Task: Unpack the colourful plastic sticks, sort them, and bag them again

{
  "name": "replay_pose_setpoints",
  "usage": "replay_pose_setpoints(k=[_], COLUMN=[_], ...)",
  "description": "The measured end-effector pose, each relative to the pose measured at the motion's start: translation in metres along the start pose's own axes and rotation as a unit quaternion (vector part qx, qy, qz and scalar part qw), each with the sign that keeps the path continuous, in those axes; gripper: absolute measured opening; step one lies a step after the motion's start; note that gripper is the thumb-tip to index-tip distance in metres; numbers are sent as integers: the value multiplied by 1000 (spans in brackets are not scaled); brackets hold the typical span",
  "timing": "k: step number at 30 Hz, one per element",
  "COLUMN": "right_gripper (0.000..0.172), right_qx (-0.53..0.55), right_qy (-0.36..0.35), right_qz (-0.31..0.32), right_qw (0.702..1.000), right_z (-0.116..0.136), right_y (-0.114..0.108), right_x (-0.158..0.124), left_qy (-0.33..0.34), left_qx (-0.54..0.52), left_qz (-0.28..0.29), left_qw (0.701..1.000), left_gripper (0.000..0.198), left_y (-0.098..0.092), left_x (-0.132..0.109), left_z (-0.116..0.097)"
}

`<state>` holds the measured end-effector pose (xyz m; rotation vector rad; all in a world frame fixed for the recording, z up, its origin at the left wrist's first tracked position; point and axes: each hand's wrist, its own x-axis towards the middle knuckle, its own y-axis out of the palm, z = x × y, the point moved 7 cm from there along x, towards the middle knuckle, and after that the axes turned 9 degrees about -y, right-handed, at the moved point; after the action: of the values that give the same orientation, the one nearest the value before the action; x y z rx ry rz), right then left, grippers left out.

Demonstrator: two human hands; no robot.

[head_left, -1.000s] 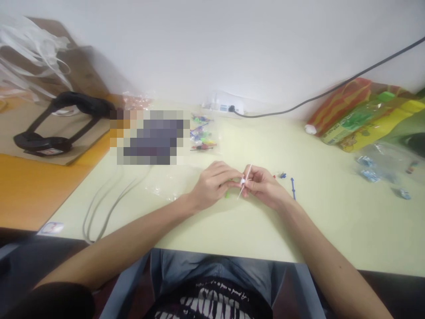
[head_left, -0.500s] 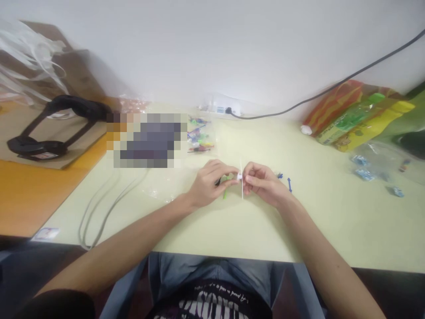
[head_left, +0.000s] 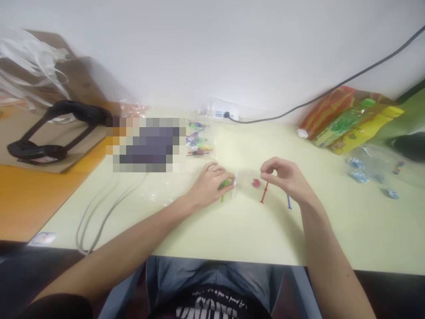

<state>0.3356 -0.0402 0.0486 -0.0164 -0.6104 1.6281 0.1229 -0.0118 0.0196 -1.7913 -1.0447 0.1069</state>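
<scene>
My left hand [head_left: 212, 184] pinches a thin white piece [head_left: 235, 182] with a small white hub, held upright above the table; its exact kind is not clear. Under the left fingers a green part [head_left: 223, 195] shows, partly hidden. My right hand [head_left: 280, 175] is apart from the white piece, thumb and fingers brought together; whatever they hold, if anything, I cannot make out. A small round red piece [head_left: 256, 183] lies between the hands. Just below the right fingertips is a red rod [head_left: 264, 195], and a blue rod [head_left: 289, 201] lies beneath the right wrist.
Colourful small parts in a clear bag [head_left: 199, 139] lie behind the left hand, beside a blurred-out dark device [head_left: 149, 144]. Bottles [head_left: 361, 128] and small blue packets [head_left: 360, 176] are at right. A black-framed object [head_left: 59, 133] and cables [head_left: 94, 235] are at left.
My right hand has drawn away from the white piece, up and to the right, uncovering the round red piece and red rod. The left hand keeps the white piece, slightly further left.
</scene>
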Motion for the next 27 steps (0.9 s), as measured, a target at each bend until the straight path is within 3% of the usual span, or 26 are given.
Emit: replay_pose_setpoints(k=[4,8,11,18,23,27], right_gripper=[26,22,12,14,29,44], right_qx=[-215,-266,-264,-208,-122,-59], right_qy=[-5,-3,0,10,47,44], right_qz=[94,162,175,136,92,101], right_qw=[972,950,948,968,987,992], right_z=[-9,-18,-20,-17,-15,-10], right_y=[6,16,19,15,14,27], right_x=[-3,-7,-7,-3,-2,-2], left_qy=[-2,5,8,18,26,99], left_qx=[18,33,37,38,32,15], left_qz=[15,23,26,29,6,-23], left_qw=[1000,999,999,999,999,995], left_gripper=[17,17,16,18,33,41], left_y=[2,2,0,0,-6,-11], left_x=[0,0,-1,-3,-3,-6], left_z=[1,0,-2,-4,-10,-24])
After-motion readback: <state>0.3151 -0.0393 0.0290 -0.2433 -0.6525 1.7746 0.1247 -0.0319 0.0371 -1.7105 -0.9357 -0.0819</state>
